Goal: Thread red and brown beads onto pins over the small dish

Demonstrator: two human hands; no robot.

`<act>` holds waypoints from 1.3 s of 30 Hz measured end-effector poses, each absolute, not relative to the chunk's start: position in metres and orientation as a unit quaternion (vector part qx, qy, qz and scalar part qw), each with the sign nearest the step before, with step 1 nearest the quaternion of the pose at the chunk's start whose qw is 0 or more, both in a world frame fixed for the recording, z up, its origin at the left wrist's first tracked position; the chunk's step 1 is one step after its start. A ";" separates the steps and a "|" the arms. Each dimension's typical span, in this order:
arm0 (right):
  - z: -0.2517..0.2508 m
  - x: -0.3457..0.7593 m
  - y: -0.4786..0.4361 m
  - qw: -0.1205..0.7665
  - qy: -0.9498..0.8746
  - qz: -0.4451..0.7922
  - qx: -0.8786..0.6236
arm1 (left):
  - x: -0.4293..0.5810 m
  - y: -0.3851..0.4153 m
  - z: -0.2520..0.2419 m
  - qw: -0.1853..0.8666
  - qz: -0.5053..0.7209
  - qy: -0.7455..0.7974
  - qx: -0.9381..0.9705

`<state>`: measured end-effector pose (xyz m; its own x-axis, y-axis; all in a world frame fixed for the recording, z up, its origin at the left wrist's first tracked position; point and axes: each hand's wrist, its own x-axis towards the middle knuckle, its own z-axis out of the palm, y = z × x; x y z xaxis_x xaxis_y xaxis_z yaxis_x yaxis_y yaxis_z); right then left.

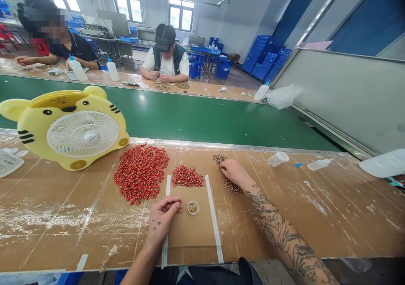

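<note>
Spanning the foreground, the cardboard-covered workbench point(63, 217) runs alongside a green conveyor belt point(196, 116), with two other people seated at the far side. A yellow tiger-faced fan point(68, 127) stands at the bench's left, just beside the large heap of red pieces point(141, 173).

The right hand point(236, 173) lies palm down between two patches of small brown pieces point(233, 186), its fingertips on the farther patch; whether it has picked one up cannot be told. The left hand point(163, 219) is closed in a pinch, thumb and forefinger grasping one red piece point(179, 201) just left of the small round dish point(193, 207). A smaller heap of red pieces point(187, 177) sits just beyond the dish, between two white tape strips point(214, 217).

As a judgement: the dish is light and stands close to the left knuckles, so a nudge could tip it and smear its contents on the cardboard. The right wrist rests near the closer brown patch, and a sweep could scatter those pieces. The pinched red piece is tiny, and a loose grip could drop it.
</note>
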<state>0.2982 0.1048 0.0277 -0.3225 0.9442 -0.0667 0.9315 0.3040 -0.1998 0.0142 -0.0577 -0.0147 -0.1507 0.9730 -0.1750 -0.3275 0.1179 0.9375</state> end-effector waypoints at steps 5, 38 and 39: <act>0.038 0.295 0.107 0.060 -0.794 0.147 -0.586 | 0.014 -0.058 -0.015 0.561 0.578 0.494 0.328; 0.013 0.199 -0.002 0.513 -0.580 0.506 -0.380 | 0.043 -0.029 0.017 0.388 0.575 0.483 0.534; 0.013 0.199 -0.002 0.512 -0.583 0.503 -0.382 | 0.043 -0.030 0.017 0.384 0.577 0.484 0.535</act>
<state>0.1989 -0.0021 0.0133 -0.1841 0.9594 0.2135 -0.0703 0.2038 -0.9765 0.0431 -0.0298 0.0169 -0.1337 0.9603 0.2450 0.0750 -0.2367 0.9687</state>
